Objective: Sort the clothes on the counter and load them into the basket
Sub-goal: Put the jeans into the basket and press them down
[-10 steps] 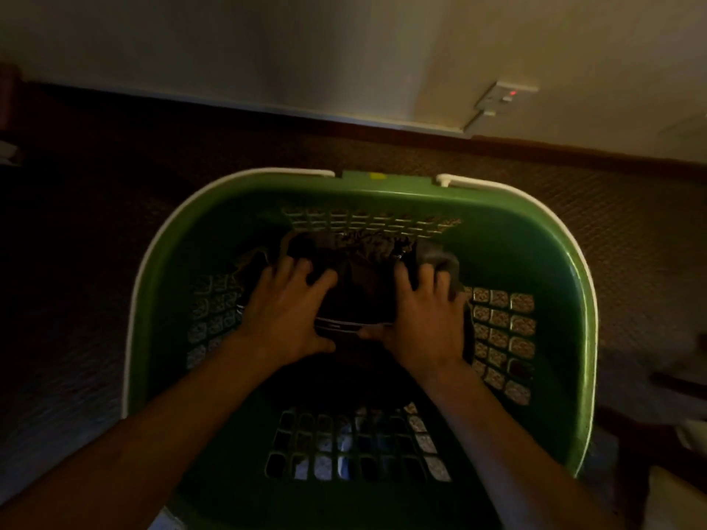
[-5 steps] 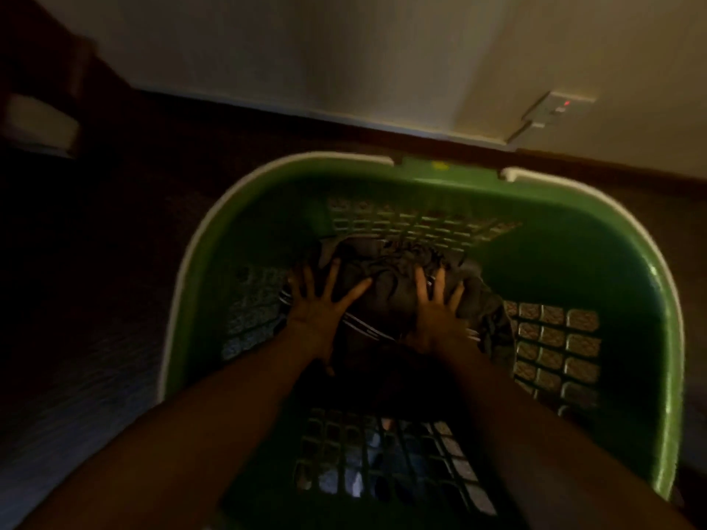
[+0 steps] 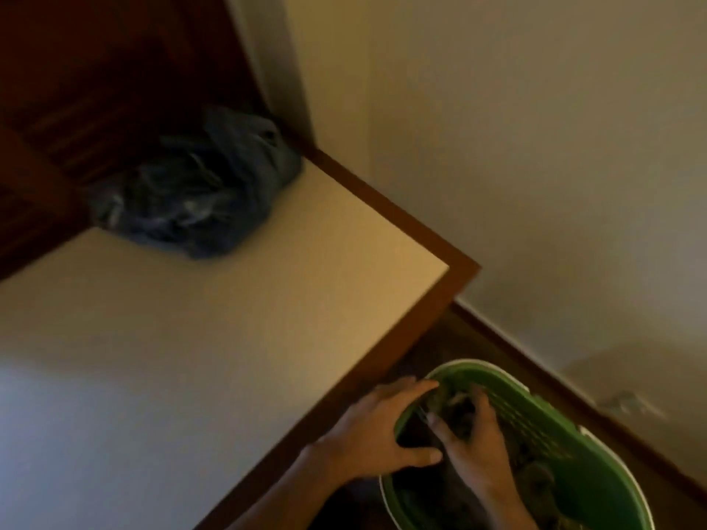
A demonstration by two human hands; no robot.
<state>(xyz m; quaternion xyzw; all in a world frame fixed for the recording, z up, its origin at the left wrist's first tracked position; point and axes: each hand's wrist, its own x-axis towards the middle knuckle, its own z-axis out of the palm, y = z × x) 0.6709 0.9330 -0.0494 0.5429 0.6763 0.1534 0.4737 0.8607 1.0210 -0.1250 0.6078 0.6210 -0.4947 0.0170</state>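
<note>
Nearest, at 5 o'clock, the green basket (image 3: 597, 487) sits on the floor beside the counter (image 3: 214, 338), already holding dark clothes (image 3: 459, 409). The left hand (image 3: 377, 434) reaches over its rim, fingers spread and fairly straight; the right hand (image 3: 476, 439) presses on the clothes, fingers loosely extended, gripping nothing discernible. Farther off, at 11 o'clock, a blue-grey clothes pile (image 3: 199, 193) remains on the counter's far corner, so loading appears partly done.

The green basket (image 3: 597, 480) is cut off by the bottom edge. Dark clothes (image 3: 455, 405) inside it are blurred, partly hidden by the right hand (image 3: 474, 441). The counter (image 3: 191, 338) runs off the left edge.
</note>
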